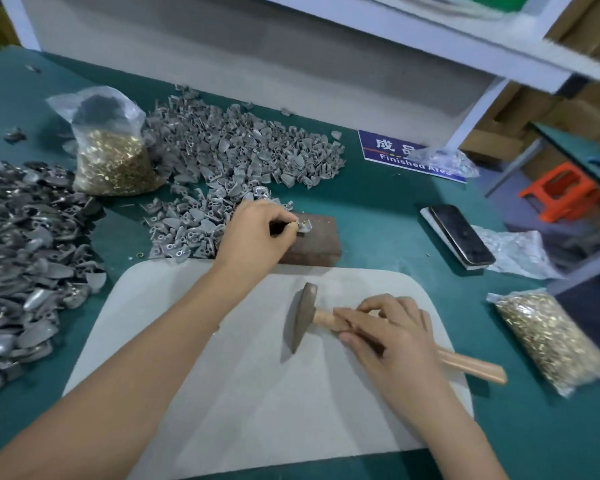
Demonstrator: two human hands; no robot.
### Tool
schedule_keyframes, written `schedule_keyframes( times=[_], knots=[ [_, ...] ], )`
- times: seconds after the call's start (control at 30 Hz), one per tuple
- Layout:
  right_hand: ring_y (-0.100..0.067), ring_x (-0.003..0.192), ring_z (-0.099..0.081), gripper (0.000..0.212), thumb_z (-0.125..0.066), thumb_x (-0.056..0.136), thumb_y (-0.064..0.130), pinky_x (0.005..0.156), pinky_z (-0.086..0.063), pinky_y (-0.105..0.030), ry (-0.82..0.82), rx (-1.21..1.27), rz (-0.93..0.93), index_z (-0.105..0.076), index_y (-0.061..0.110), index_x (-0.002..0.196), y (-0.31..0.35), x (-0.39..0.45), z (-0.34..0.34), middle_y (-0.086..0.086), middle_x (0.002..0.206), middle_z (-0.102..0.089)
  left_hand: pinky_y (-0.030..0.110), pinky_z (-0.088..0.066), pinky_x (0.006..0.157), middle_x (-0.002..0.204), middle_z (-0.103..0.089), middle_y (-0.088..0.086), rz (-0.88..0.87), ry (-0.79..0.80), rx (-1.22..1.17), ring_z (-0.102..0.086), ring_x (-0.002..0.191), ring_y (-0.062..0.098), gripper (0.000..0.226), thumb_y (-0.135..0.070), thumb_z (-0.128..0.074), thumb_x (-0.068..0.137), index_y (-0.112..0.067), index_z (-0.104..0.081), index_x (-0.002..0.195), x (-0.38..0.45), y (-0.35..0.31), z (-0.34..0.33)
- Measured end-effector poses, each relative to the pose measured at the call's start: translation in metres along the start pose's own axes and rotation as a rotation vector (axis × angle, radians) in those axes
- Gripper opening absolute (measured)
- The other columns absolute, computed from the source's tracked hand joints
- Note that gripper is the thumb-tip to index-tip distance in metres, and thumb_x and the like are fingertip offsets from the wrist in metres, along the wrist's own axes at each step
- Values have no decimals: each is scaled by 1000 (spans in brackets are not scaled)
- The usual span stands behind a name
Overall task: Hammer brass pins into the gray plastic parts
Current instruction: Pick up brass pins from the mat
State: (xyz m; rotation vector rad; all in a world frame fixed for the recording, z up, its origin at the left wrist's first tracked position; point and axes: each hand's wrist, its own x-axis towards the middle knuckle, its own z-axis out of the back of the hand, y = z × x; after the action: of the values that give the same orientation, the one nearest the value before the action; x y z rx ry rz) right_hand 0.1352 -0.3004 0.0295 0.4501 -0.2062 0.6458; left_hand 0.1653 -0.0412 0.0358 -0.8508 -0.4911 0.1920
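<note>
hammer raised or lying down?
Lying down: hammer rests flat on the white mat, right hand on its handle.

place: factory assembly bench | signs: green work mat point(378, 209), heaped gray parts point(236, 147), "Finished Area" sign point(388, 150)

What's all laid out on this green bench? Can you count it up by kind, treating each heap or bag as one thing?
Bags of brass pins: 2
Heaps of gray plastic parts: 2
Hammer: 1
Brown block: 1
Phone: 1
White mat: 1
Blue sign: 1
Total: 9
</note>
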Motion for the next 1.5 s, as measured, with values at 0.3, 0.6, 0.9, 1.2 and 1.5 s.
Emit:
schedule_keyframes(
  times=[0.3,0.6,0.9,1.2,1.5],
  knots=[
    [-7,88,-68,29,-77,91,22,77,-51,-15,-97,570,18,-71,45,107,83,88,1,18,97,-72,25,-50,78,90,-66,-19,-17,-25,-92,-59,86,0,6,-29,-68,90,-32,-73,93,-55,-28,80],
    [-3,79,-58,7,-64,89,40,70,-51,-33,256,365,463,-69,40,94,229,120,-66,21,88,-64,35,-49,91,97,-69,-20,153,-344,190,-63,97,6,10,-25,-78,86,-26,-76,96,-153,48,200],
    [-3,84,-59,3,-66,93,40,74,-55,-40,319,301,488,-69,40,92,300,151,-115,22,89,-63,51,-45,95,103,-69,-8,319,-524,356,-60,108,25,12,-29,-72,91,-25,-76,101,-170,93,230],
    [-5,70,-57,16,-69,93,36,58,-42,-28,280,266,337,-65,48,83,241,146,-88,30,90,-64,33,-52,82,104,-65,-15,195,-453,225,-60,101,11,12,-29,-67,96,-28,-72,106,-178,64,210],
    [-3,81,-57,5,-73,89,34,74,-52,-37,310,132,177,-73,38,90,129,71,-46,24,84,-66,28,-50,65,95,-65,-19,243,-35,177,-58,77,1,9,-30,-70,91,-38,-71,97,-174,35,135]
  ],
)
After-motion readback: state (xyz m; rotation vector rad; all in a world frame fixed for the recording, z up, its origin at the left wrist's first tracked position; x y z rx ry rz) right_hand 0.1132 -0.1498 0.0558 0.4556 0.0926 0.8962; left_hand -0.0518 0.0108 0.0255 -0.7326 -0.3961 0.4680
